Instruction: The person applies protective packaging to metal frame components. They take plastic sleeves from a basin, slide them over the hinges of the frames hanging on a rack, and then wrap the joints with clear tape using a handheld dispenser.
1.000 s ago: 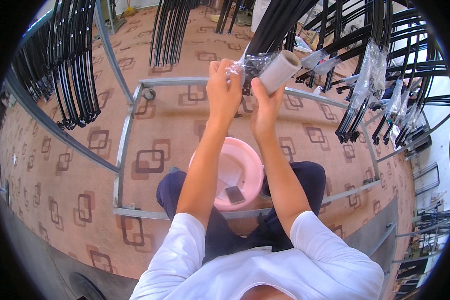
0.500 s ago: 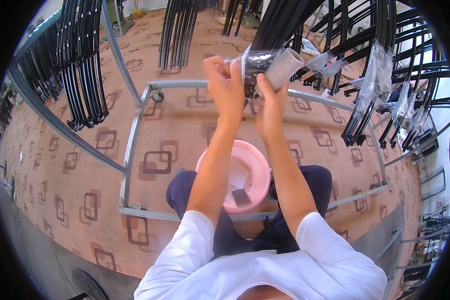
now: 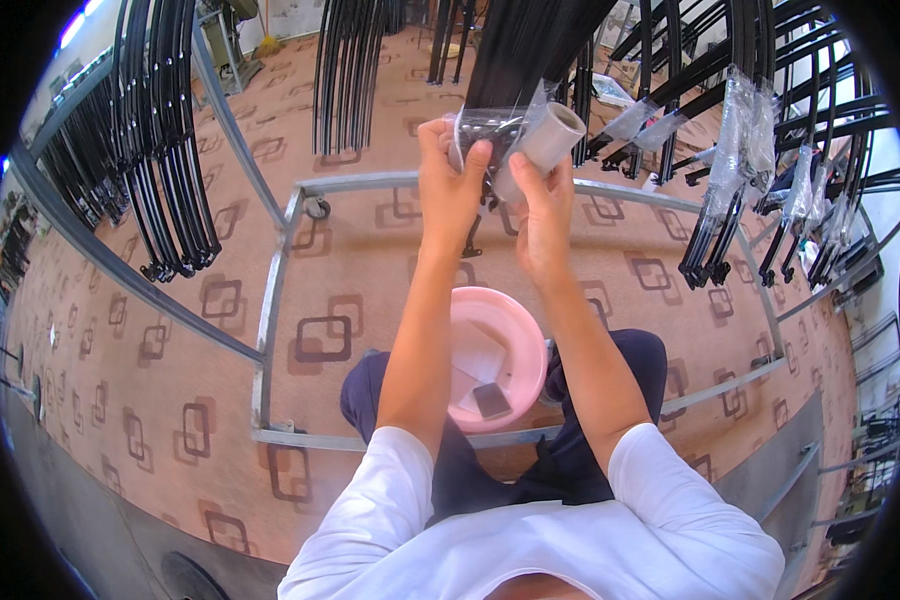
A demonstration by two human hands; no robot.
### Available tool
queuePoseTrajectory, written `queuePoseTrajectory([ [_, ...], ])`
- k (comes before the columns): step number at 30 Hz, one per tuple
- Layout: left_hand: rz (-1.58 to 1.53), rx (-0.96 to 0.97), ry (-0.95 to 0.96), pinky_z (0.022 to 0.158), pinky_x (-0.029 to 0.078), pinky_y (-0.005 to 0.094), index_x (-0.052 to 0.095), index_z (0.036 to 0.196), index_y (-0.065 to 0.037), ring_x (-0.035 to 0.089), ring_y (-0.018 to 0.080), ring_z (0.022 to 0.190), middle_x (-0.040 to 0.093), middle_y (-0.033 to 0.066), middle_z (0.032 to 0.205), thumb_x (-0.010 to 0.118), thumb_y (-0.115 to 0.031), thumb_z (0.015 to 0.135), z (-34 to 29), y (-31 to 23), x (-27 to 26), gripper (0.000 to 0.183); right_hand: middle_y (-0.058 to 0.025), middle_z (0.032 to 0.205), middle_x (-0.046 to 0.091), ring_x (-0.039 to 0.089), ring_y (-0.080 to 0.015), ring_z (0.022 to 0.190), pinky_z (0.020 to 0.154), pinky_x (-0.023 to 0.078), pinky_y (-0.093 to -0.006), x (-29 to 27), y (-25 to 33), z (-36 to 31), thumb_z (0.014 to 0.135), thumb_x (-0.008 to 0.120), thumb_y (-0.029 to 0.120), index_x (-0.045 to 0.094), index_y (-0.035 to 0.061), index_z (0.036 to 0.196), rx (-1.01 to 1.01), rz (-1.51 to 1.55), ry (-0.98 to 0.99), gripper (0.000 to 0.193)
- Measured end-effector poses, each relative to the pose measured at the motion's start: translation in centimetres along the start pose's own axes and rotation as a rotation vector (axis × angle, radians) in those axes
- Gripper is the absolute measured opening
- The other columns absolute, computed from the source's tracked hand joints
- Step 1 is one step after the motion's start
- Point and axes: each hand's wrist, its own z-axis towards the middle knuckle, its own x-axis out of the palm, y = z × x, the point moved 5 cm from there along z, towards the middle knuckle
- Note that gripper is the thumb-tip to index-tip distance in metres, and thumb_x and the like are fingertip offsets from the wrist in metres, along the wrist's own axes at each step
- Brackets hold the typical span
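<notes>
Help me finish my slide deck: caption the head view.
Right hand holds a film roll; left hand touches clear film at the black rods.

Pink basin [image 3: 534, 350], round; reference item. Dark block [image 3: 491, 401]: inside the basin. Metal frame [image 3: 355, 183]: reaching past the basin left, right and beyond. Caster [image 3: 317, 208]: beyond the basin, to its left. Hanging black strips [image 3: 160, 150]: farther left. Film-covered black bundles [image 3: 727, 175]: beyond the basin, right. Patterned carpet [image 3: 365, 255]: surrounding the basin.

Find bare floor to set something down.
Bare carpet inside the metal frame, between its left rail and the pink bucket; more outside that rail, down to grey floor. Crowded: upper right, with black rods, and around left hand, right hand and film roll.
</notes>
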Motion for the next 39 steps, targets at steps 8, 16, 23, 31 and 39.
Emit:
queuePoseTrajectory([
  [8,0.067,0.076,-0.007,0.079,0.036,0.0252,0.042,0.096,-0.001,0.045,0.0128,0.087,0.049,0.0067,0.090,0.058,-0.011,0.079,0.1,0.6,-0.8,0.025,-0.0049,0.090,0.054,0.051,-0.0100,0.080,0.073,0.041,-0.0234,-0.7,1.3,1.0,0.069,0.064,0.002,0.044,0.0019,0.102,-0.070,-0.064,0.019,0.038],
  [16,0.031,0.049,0.026,0.080,0.036,0.0247,0.041,0.097,0.000,0.046,0.0126,0.086,0.048,0.0058,0.091,0.060,-0.014,0.080,0.1,0.5,-0.7,0.029,-0.0034,0.091,0.057,0.052,-0.0106,0.081,0.074,0.041,-0.0236,-2.4,2.5,2.6,0.073,0.065,0.009,0.050,0.0019,0.105,0.009,-0.230,0.148,0.036],
  [23,-0.041,0.052,0.040,0.078,0.035,0.0239,0.041,0.095,-0.001,0.045,0.0119,0.084,0.048,0.0055,0.089,0.059,-0.016,0.081,-0.1,0.0,0.2,0.027,-0.0047,0.093,0.057,0.054,-0.0126,0.083,0.074,0.042,-0.0246,-2.3,-0.1,9.1,0.077,0.056,0.008,0.051,0.0047,0.107,0.083,-0.181,0.326,0.031],
  [31,0.183,0.122,0.002,0.067,0.034,0.0178,0.038,0.091,-0.005,0.042,0.0054,0.074,0.048,0.0010,0.083,0.054,-0.015,0.085,-0.5,0.5,-0.2,0.020,-0.0088,0.083,0.060,0.061,-0.0185,0.072,0.065,0.051,-0.0306,3.4,-0.9,7.7,0.086,0.040,0.020,0.054,0.0012,0.099,0.310,-0.075,0.444,0.027],
  [39,0.146,-0.005,-0.114,0.058,0.032,0.0212,0.045,0.083,-0.003,0.039,0.0066,0.067,0.044,0.0008,0.075,0.048,-0.017,0.087,-1.6,0.3,0.4,0.016,-0.0063,0.089,0.060,0.059,-0.0154,0.077,0.072,0.048,-0.0285,1.6,0.1,5.4,0.082,0.054,0.024,0.055,0.0032,0.100,0.283,0.186,0.554,0.028],
])
